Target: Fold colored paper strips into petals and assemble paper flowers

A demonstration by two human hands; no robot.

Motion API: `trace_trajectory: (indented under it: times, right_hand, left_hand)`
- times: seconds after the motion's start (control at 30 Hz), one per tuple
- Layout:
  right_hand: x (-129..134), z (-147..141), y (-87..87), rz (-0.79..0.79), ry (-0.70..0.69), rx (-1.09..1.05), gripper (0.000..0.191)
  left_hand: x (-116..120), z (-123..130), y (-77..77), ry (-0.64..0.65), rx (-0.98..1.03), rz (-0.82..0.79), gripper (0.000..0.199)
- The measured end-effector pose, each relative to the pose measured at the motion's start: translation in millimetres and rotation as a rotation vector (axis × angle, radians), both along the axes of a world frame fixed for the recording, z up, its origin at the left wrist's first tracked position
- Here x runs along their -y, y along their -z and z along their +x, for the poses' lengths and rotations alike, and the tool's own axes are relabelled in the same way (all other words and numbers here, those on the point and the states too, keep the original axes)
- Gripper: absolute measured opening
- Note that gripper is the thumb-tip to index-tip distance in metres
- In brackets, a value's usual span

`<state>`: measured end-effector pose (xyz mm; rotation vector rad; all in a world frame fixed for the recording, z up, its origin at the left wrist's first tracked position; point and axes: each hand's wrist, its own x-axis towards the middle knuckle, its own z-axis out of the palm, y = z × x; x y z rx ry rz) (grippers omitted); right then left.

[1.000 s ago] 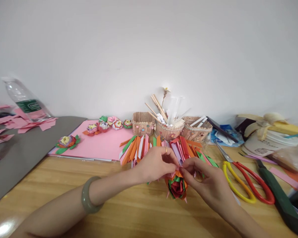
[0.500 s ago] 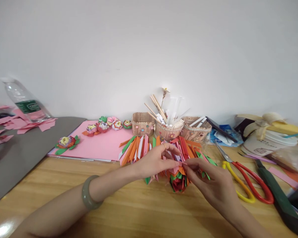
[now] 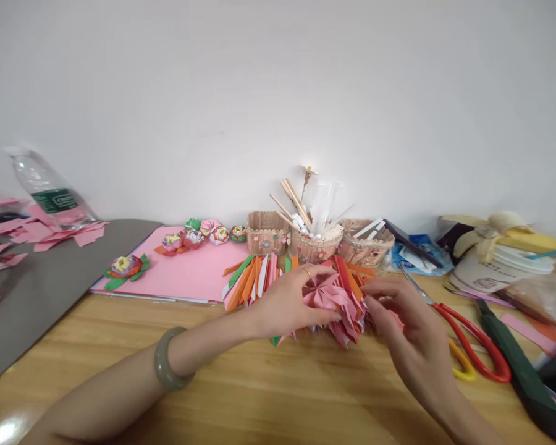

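Note:
My left hand, with a ring and a green bangle, is closed around a pink folded-paper flower. Its thumb lies along the near side, and its fingers reach over the top. Pointed pink petals face up and toward me. Right of the flower is my right hand, slightly blurred, with thumb and fingers apart and curved. A small pinkish patch shows between those fingers; I cannot tell whether it is paper. Behind the hands, folded strips in orange, green, white and red stand in a row, partly hidden.
Three small woven baskets stand by the wall; the left basket is beside one holding sticks. Finished paper flowers sit on and beside pink sheets. At right lie scissors, a dark green tool and a lidded cup.
The flower has been turned: its red and green centre faced me before, and pink petals do now. My right hand has let go and shifted a little right.

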<state>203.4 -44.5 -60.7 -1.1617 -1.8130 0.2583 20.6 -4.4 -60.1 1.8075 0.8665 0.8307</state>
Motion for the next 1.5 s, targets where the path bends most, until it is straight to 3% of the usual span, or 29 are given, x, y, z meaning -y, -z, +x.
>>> trace_trajectory:
  times: [0.13, 0.23, 0.37, 0.47, 0.9, 1.13, 1.3, 1.4, 1.5]
  right_hand:
    - [-3, -5, -7.2, -0.466, -0.134, -0.102, 0.031]
    - [-5, -6, -6.1, -0.583, -0.214, -0.195, 0.031]
    - [-6, -5, -1.1, -0.584, -0.235, -0.229, 0.032]
    - [-6, -4, 0.5, -0.558, -0.236, -0.233, 0.032]
    - [-7, -12, 3.5, -0.503, -0.233, -0.235, 0.034]
    - [-8, -9, 8.8, -0.421, -0.135, -0.162, 0.032]
    - [-10, 2, 8.7, -0.425, -0.037, -0.403, 0.026]
    - [-10, 5, 7.1, -0.409, -0.052, -0.463, 0.025]
    - [-10, 4, 4.3, -0.433, -0.107, -0.410, 0.025]
  left_hand:
    - [2, 0, 2.7, -0.066, -0.059, 0.219, 0.058]
    - [2, 0, 2.8, -0.033, -0.058, 0.264, 0.054]
    - [2, 2, 2.8, -0.010, 0.042, 0.193, 0.045]
    - [4, 3, 3.5, -0.021, 0.123, 0.119, 0.049]
    - [9, 9, 9.4, -0.115, 0.256, 0.054, 0.045]
    - [10, 9, 2.4, -0.103, 0.407, -0.179, 0.042]
    - [7, 4, -7.4, 0.000, 0.621, -0.391, 0.047]
    - [7, 5, -5.9, 0.078, 0.646, -0.587, 0.041]
    - [7, 7, -1.1, 0.121, 0.652, -0.645, 0.035]
